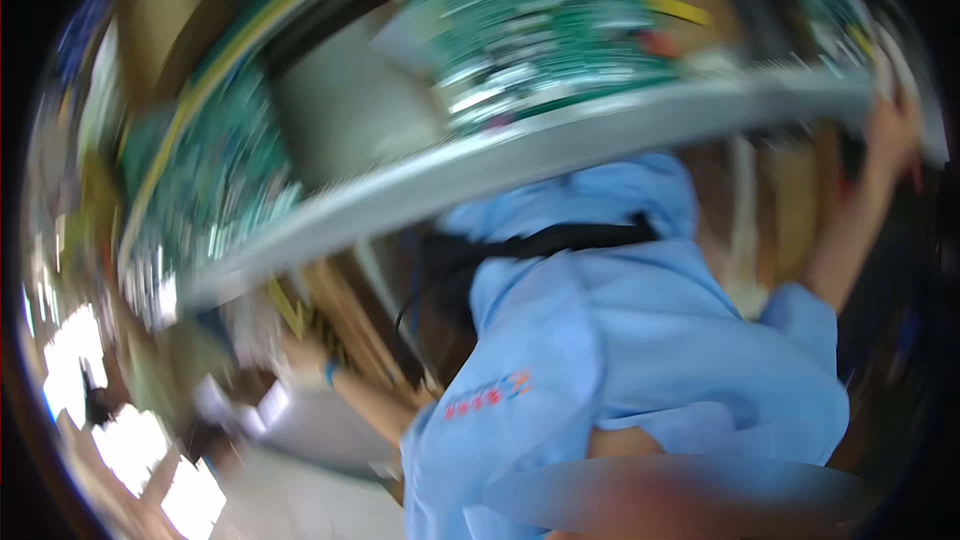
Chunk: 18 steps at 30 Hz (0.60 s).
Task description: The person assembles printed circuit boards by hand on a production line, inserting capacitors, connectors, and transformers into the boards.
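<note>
Gripping grey tray (560, 145) edge, right hand (893, 130), blurry pic

The coat (640, 340) is pale blue with a small red and orange mark on its sleeve; a black strap (570, 237) crosses it. The boards (540, 20) are green, streaked with white and silver, one spot of yellow. The rail (520, 155) is light grey. All colours are smeared by blur

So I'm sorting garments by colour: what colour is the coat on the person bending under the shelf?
Light blue coat, best seen in the head view.
</note>
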Available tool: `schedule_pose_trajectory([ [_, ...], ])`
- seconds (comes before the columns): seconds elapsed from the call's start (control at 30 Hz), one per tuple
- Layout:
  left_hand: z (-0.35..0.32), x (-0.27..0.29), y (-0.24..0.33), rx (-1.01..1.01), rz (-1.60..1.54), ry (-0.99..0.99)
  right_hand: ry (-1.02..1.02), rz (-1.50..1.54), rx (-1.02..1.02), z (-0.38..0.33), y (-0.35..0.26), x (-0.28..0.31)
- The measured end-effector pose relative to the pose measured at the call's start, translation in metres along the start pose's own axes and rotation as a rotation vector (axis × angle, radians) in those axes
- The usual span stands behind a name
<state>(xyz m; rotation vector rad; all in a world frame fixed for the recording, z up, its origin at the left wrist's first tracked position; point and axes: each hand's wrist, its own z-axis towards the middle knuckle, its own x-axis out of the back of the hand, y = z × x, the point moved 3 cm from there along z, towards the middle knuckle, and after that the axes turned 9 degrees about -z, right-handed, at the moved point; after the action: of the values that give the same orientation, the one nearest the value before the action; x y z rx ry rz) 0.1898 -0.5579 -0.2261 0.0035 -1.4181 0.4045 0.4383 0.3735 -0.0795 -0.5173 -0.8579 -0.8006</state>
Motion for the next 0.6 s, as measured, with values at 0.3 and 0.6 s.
schedule_pose_trajectory([
  [0.3,0.06,-0.068,0.102,0.007,-0.284,-0.289,-0.339,-0.152,-0.554,-0.179,0.17,0.002],
  [0.6,0.053,-0.053,0.092,0.046,-0.214,-0.309,-0.46,-0.167,-0.443,-0.196,0.157,-0.123],
])
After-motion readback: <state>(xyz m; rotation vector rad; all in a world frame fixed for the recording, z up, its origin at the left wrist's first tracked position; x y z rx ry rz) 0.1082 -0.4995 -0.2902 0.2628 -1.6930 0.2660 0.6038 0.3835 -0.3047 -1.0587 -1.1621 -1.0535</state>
